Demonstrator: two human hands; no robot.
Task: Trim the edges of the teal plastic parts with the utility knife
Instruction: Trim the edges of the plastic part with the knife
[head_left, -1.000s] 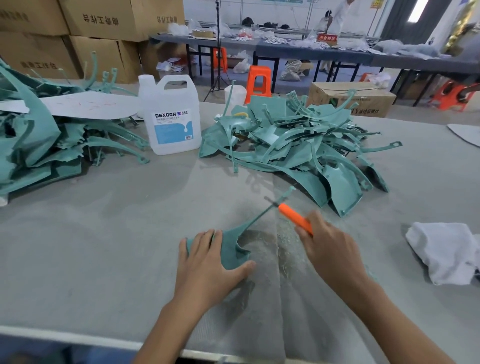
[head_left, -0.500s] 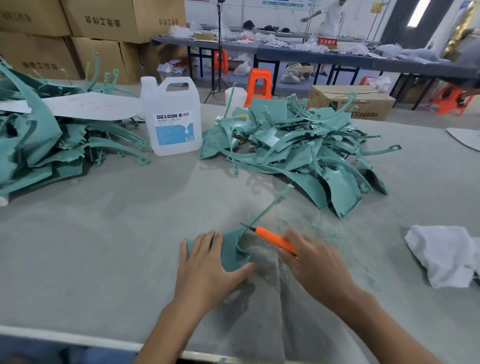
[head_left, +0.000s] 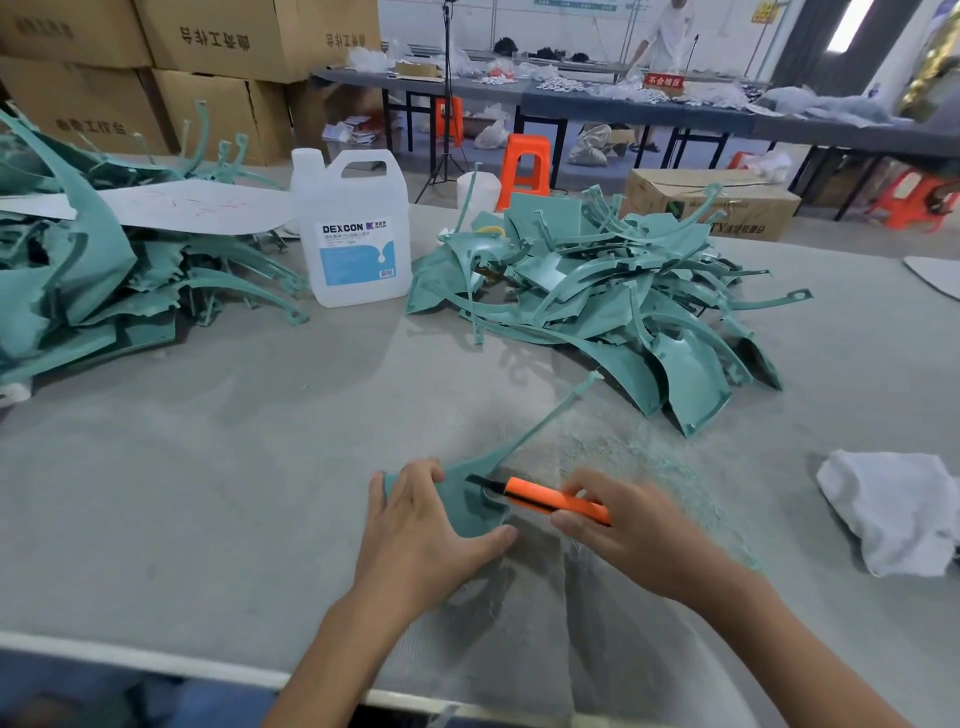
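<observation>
Far left of the desk (head_left: 208, 467): heap of teal parts (head_left: 78, 280), curved strips and shells tangled together, with a white sheet (head_left: 197, 208) lying on top. Cardboard boxes (head_left: 208, 67) stacked behind it.

Just right of that heap: white jug (head_left: 353, 234), upright, cap on, blue-and-white label facing the camera.

Centre-right, beyond the hands: second heap of teal parts (head_left: 597, 291), well apart from the first, jug between them.

Near edge, centre: the teal part (head_left: 467, 504) being worked lies on the desk. Its broad end is under the left hand (head_left: 421, 530) and its thin arm runs up and to the right, tip just short of the second heap. Left hand fingers lie close together and nearly straight across the broad end, pressing it down; the thumb is spread out along the part's near edge.

Right of it: utility knife (head_left: 550, 499), orange body, dark blade end pointing left and lying over the part's broad end. Cannot tell whether the edge is biting in. Right hand (head_left: 639, 530) grips the rear of the handle, fingers clamped around it, thumb on the near side.

Desk surface behind the right hand: scatter of fine teal shavings (head_left: 623, 452).

Far right: crumpled white cloth (head_left: 904, 509), apart from everything else.
</observation>
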